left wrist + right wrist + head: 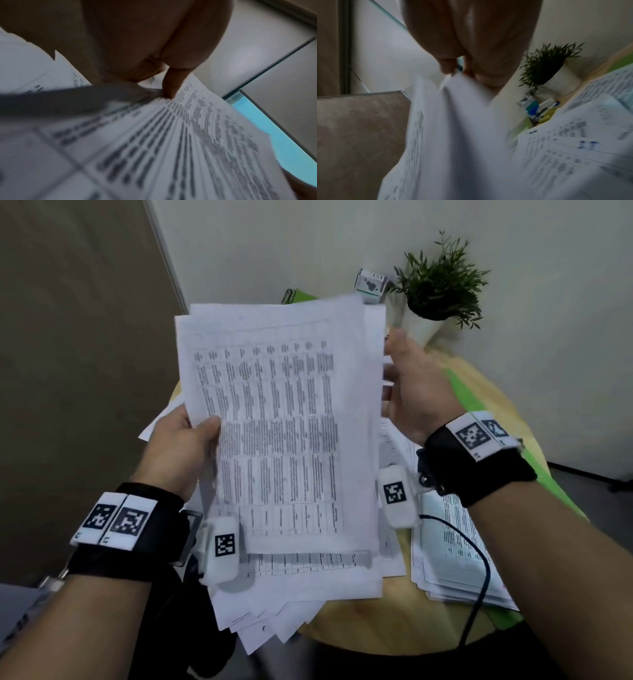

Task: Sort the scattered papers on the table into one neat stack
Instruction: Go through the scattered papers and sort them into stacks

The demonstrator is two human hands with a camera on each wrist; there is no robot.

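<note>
Head view: a round wooden table [394, 625] fills the lower middle and right of the frame, with a green mat [469, 398] along its right side. Loose papers [298, 604] lie fanned across the table at lower centre, and a squarer pile [448, 546] sits at lower right. Raised above them at frame centre is a held bundle of printed sheets [281, 433], its edges uneven. The left hand [178, 446] grips the bundle's left edge, thumb on top, fingers behind. The right hand [414, 392] is at the bundle's right edge with fingers bent behind the sheets; the blurred right wrist view shows fingertips [447, 67] at the paper's edge, but I cannot tell whether they pinch it. A potted plant [442, 285] stands at upper right, with a small white box [370, 284] just left of it.
</note>
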